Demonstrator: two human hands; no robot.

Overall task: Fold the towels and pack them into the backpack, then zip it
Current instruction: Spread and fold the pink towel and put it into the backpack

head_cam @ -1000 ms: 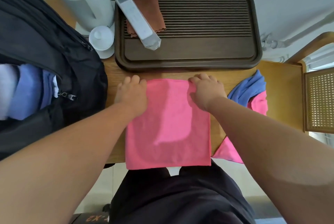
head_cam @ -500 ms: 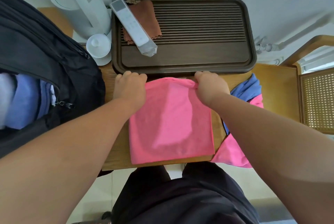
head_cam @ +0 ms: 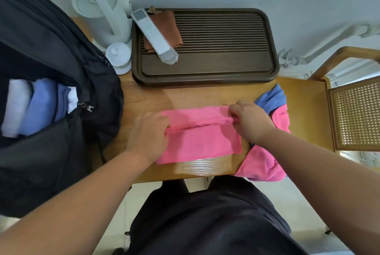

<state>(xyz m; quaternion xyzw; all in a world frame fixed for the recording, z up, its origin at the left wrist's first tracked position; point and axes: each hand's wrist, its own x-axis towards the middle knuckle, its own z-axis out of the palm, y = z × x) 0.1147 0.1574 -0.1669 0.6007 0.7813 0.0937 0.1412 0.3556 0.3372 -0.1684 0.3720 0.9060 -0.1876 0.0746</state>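
A pink towel (head_cam: pixel 202 143) lies on the wooden table (head_cam: pixel 185 169) in front of me, its far edge lifted and doubled toward me. My left hand (head_cam: pixel 149 134) pinches that edge at its left end, my right hand (head_cam: pixel 249 121) at its right end. The black backpack (head_cam: pixel 41 147) stands open at the left, with folded white and blue towels (head_cam: pixel 35 108) inside and its zipper pull (head_cam: pixel 87 107) hanging at the opening. More towels, blue (head_cam: pixel 272 98) and pink (head_cam: pixel 265 162), lie in a heap at the table's right edge.
A dark wooden slatted tray (head_cam: pixel 207 77) sits behind the towel, with a white remote (head_cam: pixel 154 36) and a brown cloth (head_cam: pixel 168 26) on it. A white kettle (head_cam: pixel 100 13) and a lidded white cup (head_cam: pixel 118 57) stand at back left. A cane chair (head_cam: pixel 353 110) is at right.
Both hands gripped the pink towel's far edge and pulled it toward me, folding the towel over itself. The towel now covers less of the table.
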